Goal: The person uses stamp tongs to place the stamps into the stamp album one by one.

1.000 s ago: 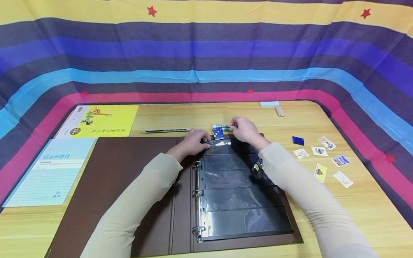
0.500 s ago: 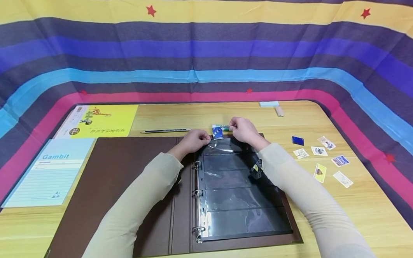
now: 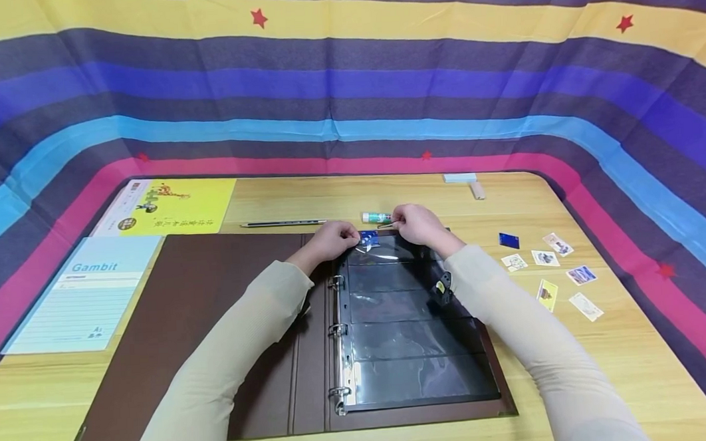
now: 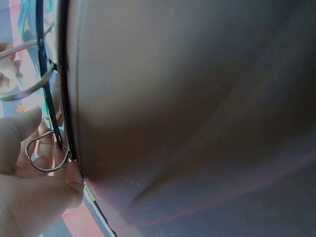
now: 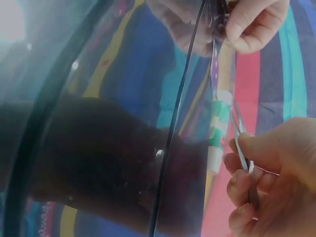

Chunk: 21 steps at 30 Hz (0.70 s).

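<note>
My right hand [image 3: 418,224] holds metal tweezers [image 5: 240,143], their tips apart and pointing toward the left hand. A small blue stamp [image 3: 370,238] lies at the top pocket of the black, clear-pocketed album page [image 3: 419,340], just left of the tweezer tips. My left hand [image 3: 332,240] pinches the page's top edge near its left corner, beside the stamp. In the left wrist view, the fingers of the left hand [image 4: 29,197] are by a binder ring [image 4: 47,170]. The brown ring binder [image 3: 232,307] lies spread flat under both arms.
Behind the binder lie a green-and-white glue stick [image 3: 374,217] and a pencil [image 3: 284,223]. Several loose stamps [image 3: 546,258] are scattered on the right. A yellow book [image 3: 193,205] and a light-blue notebook [image 3: 87,294] lie left; an eraser [image 3: 477,190] is at the back.
The blue stamp has come down from above the page's top edge to the top pocket. The tweezers now stand apart from it. The left hand has barely moved.
</note>
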Available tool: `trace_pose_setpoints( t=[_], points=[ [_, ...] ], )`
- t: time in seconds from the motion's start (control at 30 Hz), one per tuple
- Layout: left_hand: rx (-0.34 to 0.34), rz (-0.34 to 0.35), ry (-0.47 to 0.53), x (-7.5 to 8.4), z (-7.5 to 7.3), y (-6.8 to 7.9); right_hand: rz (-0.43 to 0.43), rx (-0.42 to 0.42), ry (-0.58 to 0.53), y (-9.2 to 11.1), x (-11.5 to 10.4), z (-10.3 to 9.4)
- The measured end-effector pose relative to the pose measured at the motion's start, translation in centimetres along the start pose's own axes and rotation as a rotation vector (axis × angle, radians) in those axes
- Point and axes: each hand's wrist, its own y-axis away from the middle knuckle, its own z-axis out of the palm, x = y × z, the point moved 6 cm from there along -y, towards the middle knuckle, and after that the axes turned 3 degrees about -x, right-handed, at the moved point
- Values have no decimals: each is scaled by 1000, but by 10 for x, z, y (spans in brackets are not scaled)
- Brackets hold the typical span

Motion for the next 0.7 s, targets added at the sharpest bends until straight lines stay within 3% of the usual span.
trace_pose_setpoints(
  t=[0.37, 0.7],
  points=[
    [-4, -11, 13, -1, 0, 1, 8, -16, 12, -7, 2, 4],
    [0, 1, 17, 2, -1, 2, -36, 12, 36, -8, 0, 5]
  ],
)
